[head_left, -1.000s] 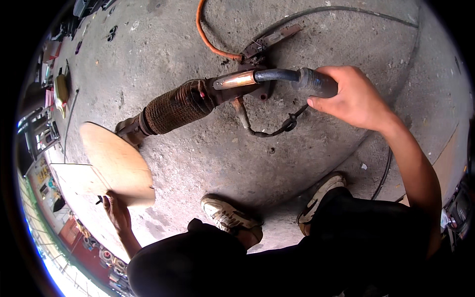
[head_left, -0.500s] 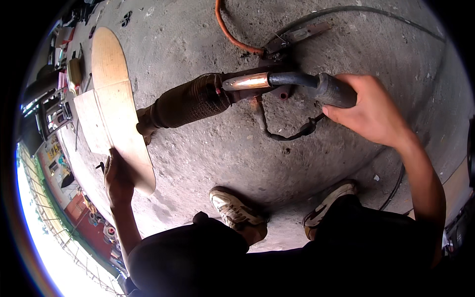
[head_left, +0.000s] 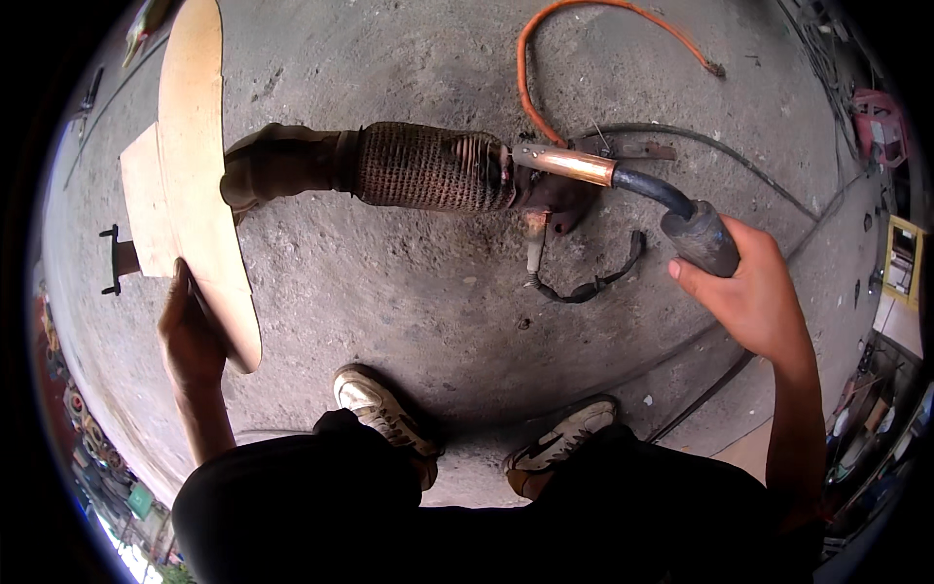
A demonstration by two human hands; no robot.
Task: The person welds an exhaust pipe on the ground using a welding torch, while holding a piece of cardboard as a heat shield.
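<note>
My left hand grips the lower part of a pale flat board with rounded ends and a smaller angled panel, like a hand-held welding shield. My right hand is closed around the dark handle of a welding torch with a bent black neck and copper nozzle. The nozzle tip is at the right end of the braided section of a rusty exhaust pipe; whether they touch, I cannot tell. The board hides part of the pipe's left side. A sensor with a short dark wire sticks out below the pipe's right end.
An orange cable curves across the concrete floor beyond the pipe. A black cable runs off to the right. My shoes are close to the pipe. At the right stand a red plastic object and a yellow-framed item.
The view has turned, so the pipe lies more level and further right. The torch now slopes downward toward its handle, its tip still by the braid's end. Both hands keep their hold.
</note>
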